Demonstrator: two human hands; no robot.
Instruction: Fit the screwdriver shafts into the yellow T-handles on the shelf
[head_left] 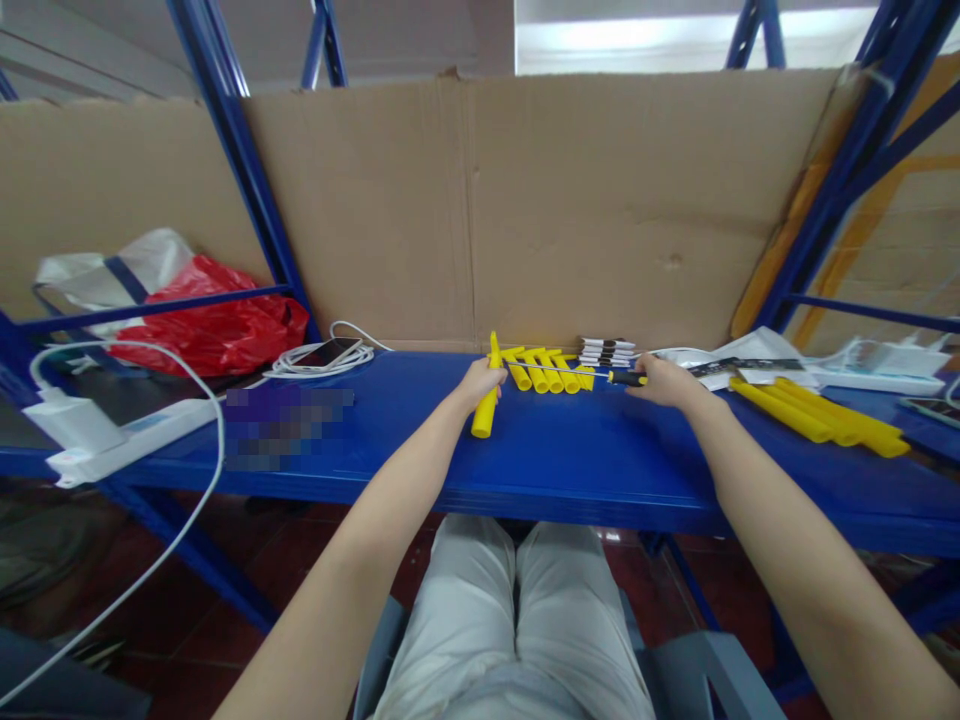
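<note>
My left hand [478, 384] is closed around a yellow tube with a narrow, pointed upper end [484, 416], held upright over the blue shelf. In my right hand [664, 382] is a long screwdriver [627, 379] with a black and yellow handle. Its thin shaft runs level to the left, and its tip is at or near the yellow tube; whether they touch I cannot tell. Behind the shaft, several similar yellow tubes [541, 378] lie side by side on the shelf. A small stack of white and black packets [604, 352] sits just beyond them.
Longer yellow tubes [817, 414] lie at the right beside white plastic packaging [772, 352] and a power strip [877, 375]. To the left are a coiled white cable [319, 362], another power strip [142, 435] and a red bag [217, 320]. Cardboard [585, 210] walls the back.
</note>
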